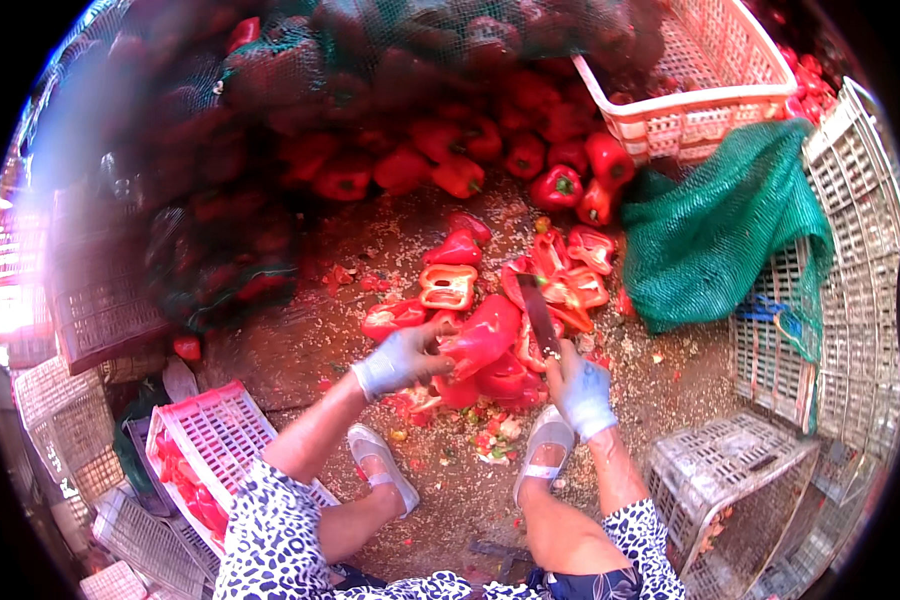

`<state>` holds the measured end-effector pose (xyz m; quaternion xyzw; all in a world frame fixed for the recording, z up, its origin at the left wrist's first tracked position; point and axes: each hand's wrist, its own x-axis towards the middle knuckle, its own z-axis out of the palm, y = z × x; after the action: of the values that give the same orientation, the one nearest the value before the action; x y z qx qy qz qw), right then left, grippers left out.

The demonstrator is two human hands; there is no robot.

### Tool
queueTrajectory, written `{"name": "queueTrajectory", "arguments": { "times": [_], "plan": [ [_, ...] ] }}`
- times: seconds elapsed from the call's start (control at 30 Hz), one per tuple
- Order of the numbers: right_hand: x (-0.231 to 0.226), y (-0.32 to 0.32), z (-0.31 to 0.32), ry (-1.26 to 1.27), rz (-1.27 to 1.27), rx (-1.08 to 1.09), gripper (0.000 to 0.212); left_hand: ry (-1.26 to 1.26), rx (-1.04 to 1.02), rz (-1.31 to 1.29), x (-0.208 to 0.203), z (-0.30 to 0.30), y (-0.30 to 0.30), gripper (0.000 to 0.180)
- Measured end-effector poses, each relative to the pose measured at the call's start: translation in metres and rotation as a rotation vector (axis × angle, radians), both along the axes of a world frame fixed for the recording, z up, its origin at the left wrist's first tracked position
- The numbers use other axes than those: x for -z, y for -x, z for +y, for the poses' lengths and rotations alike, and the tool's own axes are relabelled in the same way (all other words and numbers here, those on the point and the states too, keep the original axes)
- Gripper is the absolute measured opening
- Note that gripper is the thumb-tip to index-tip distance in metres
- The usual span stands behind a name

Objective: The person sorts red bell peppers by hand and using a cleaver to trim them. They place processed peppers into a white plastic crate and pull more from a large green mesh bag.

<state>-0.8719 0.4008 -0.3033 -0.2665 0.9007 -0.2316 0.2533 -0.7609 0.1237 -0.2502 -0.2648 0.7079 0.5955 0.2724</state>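
Observation:
My left hand [402, 362], in a pale glove with bare fingers, is closed round the near-left end of a large red bell pepper [485, 335]. In my right hand [578, 388], gloved the same way, is a knife [538, 315] whose dark, broad blade points away from me. The blade is just right of the held pepper; whether it touches cannot be made out. Beneath and beyond both hands lies a heap of cut peppers, among them an open half [448, 287] showing its pale inside and another half [591, 248] at the far right.
Whole red peppers [400, 170] are piled beyond, under dark netting. A green mesh sack [725, 225] lies at right, beside pale plastic crates [855, 190]. A pink-white crate [225, 430] at left holds red pieces; another crate [735, 460] stands near right. Seeds litter the brown floor [300, 350].

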Motion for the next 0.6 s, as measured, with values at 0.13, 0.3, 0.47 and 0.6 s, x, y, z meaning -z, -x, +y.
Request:
{"name": "queueTrajectory", "arguments": {
  "times": [0.13, 0.3, 0.47, 0.6],
  "plan": [
    [0.0, -0.009, 0.003, 0.164, 0.027, 0.153, 0.032, 0.585, 0.06, 0.307, 0.007, -0.065, 0.057, 0.06],
    [-0.004, 0.0, -0.004, 0.197, -0.193, 0.231, 0.029, 1.297, 0.184, 0.288, 0.046, -0.129, 0.15, 0.047],
    [0.005, -0.001, -0.018, 0.245, -0.357, 0.23, 0.027, 1.271, 0.23, 0.049, 0.131, -0.241, 0.178, 0.056],
    [0.007, 0.015, 0.005, 0.159, -0.444, 0.341, 0.027, 0.987, 0.394, -0.133, 0.105, -0.185, 0.224, 0.072]
  ]
}}
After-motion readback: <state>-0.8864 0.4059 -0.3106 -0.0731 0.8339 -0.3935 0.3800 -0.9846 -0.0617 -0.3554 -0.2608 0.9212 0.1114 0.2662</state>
